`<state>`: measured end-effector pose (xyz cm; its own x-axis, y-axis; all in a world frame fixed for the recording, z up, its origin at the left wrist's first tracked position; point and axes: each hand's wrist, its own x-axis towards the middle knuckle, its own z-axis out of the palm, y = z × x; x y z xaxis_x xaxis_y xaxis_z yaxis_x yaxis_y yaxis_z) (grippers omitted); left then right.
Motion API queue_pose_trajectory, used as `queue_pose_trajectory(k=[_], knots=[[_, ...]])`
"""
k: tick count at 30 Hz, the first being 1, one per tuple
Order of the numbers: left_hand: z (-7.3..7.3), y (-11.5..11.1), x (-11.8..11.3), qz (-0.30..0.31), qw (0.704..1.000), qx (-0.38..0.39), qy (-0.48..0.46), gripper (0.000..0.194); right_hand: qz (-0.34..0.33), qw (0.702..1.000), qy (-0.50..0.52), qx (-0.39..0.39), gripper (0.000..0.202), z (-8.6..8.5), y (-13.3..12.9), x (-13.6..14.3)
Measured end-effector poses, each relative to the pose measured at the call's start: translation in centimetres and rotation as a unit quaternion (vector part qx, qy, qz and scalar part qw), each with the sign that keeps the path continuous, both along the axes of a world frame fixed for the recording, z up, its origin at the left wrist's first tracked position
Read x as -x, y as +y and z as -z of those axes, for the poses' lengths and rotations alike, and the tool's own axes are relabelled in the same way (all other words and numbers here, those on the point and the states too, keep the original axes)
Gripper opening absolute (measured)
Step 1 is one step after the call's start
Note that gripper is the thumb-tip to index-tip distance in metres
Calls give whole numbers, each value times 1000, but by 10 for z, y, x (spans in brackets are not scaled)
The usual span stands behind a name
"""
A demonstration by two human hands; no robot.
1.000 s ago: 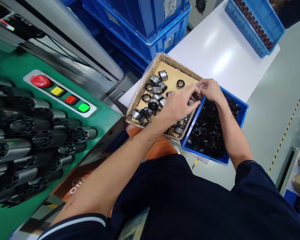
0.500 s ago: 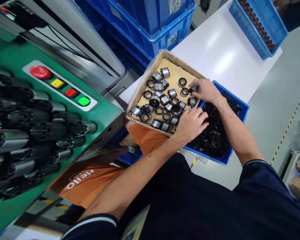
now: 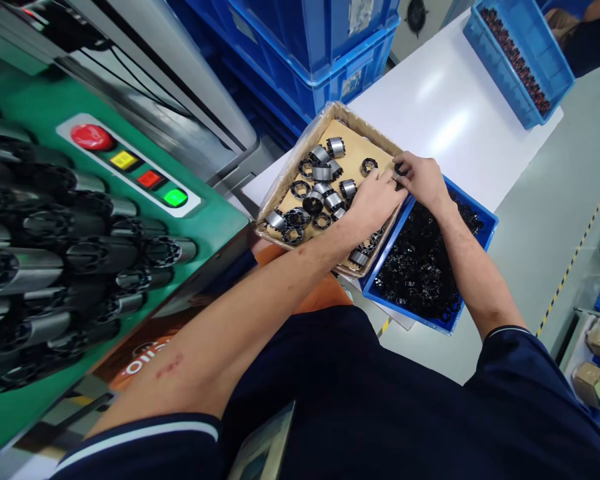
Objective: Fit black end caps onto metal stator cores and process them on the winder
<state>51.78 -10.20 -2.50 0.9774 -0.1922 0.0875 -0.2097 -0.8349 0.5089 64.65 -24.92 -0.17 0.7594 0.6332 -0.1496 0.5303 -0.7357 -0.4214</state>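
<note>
A shallow carton (image 3: 275,193) lined with brown card holds several silver cores with black toothed ends, some lying on their sides. Over its right edge my right hand (image 3: 424,179) pinches a small core with a black end (image 3: 401,169). My left hand (image 3: 373,203) reaches across the carton, its fingers close together and their tips at the underside of that same core; they partly hide it. Against the carton's right side stands a blue bin (image 3: 491,230) full of small black plastic pieces, below my right wrist.
On the left, a green machine (image 3: 220,233) carries lit buttons and rows of metal cores. Blue crates (image 3: 325,80) are stacked behind the carton. A white table (image 3: 445,100) bears a lighter blue bin (image 3: 525,117) of reddish parts; a person's arm is beyond it.
My left hand has moved up and right from the carton's lower right edge, its spread fingers now closed at the core. My right hand still holds the core, slightly farther right.
</note>
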Motion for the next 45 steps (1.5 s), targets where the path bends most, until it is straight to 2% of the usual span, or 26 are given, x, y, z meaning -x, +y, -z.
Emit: queue_pose_trajectory(k=[5,7,9,11,13,15,17,19,21,24,29,32,35,38,42,45], knots=[[-1,7,-11,-79,997,-5,8,32,13,999,11,-28,46,-1,2,-6],[-2,7,-16,-110,994,4,14,30,-2,999,16,-29,48,-2,4,-8],[-8,5,-10,-134,991,8,9,31,-29,999,27,-27,48,-4,7,-9],[-19,2,11,-141,990,13,-12,31,-46,998,38,-26,48,-5,11,-8],[-31,-1,49,-128,990,25,-50,29,-48,998,42,-14,50,-5,15,-6],[-38,-4,101,-98,990,51,-92,21,-46,998,40,5,51,-5,20,-6],[-35,-5,160,-86,986,76,-122,11,-54,998,41,17,47,-5,25,-8],[-22,-2,219,-99,984,96,-112,6,-73,996,44,18,44,-7,29,-11],[-6,7,272,-136,984,96,-71,9,-98,994,46,28,44,-11,33,-12],[15,29,336,-204,973,86,-57,13,-115,991,20,60,49,-19,35,-4],[27,64,412,-354,931,80,-35,9,-88,990,-52,96,53,-18,43,23],[30,67,436,-400,908,121,-25,8,-54,989,-67,120,43,-11,55,31],[31,65,440,-391,909,141,-34,9,-9,988,-82,134,34,-7,68,34],[31,65,439,-377,914,148,-36,12,32,986,-94,137,25,-11,78,38],[26,70,451,-391,906,155,-51,17,54,985,-93,132,23,-34,85,52],[18,74,470,-418,893,156,-59,17,56,986,-96,126,43,-71,84,69]])
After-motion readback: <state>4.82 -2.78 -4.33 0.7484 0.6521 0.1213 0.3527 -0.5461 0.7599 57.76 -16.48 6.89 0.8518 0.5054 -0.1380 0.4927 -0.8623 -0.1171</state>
